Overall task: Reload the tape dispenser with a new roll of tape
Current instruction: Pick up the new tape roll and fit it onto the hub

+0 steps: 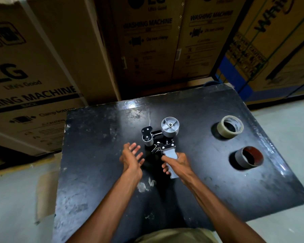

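Black and scuffed, the table [209,190] carries the tape dispenser [162,137] near its middle, its grey spool hub bare of any roll. Right of the dispenser, well apart from it, lie a tan tape roll [229,126] and, nearer the person, an empty core [249,157]. The right hand [174,163] grips the dispenser's handle, while the left hand [132,157] hovers just left of the dispenser with fingers spread, holding nothing.
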Available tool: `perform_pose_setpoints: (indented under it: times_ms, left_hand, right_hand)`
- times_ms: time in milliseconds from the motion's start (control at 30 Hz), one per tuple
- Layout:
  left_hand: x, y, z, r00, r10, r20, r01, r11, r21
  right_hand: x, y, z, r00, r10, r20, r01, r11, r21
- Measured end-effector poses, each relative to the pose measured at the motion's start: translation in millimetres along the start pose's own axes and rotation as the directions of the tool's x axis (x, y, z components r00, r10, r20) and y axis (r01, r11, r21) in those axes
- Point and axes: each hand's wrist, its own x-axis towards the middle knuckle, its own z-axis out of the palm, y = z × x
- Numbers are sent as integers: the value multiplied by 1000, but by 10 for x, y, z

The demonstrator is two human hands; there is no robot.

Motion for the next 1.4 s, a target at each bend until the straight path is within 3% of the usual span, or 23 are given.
perform_pose_setpoints:
  times_ms: [700,800,900,967,1100,1267,1400]
  left_hand:
    - [72,-108,48,998,48,44,-51,997,62]
    - [56,-119,84,996,61,64,-65,996,64]
    - [50,-132,112,994,78,73,-82,995,61]
    - [49,-137,126,993,89,81,-94,994,58]
    - [24,-122,171,987,110,114,-117,991,59]
    - [-9,-103,220,980,151,132,-161,984,70]
    - [-18,-122,238,975,166,145,-178,981,73]
  right_hand:
    - [220,335,-6,997,76,-31,-76,997,17]
    - [237,341,-69,997,39,-68,-42,998,-47]
    - [205,293,-242,985,-38,-171,-1,974,-225]
    - [205,244,-414,957,-139,-255,59,953,-296]
    - [330,70,-832,880,-213,-424,126,967,-224]
    - [503,-259,-1223,691,-385,-612,197,915,-352]
    - [634,-389,-1419,620,-433,-654,121,876,-466]
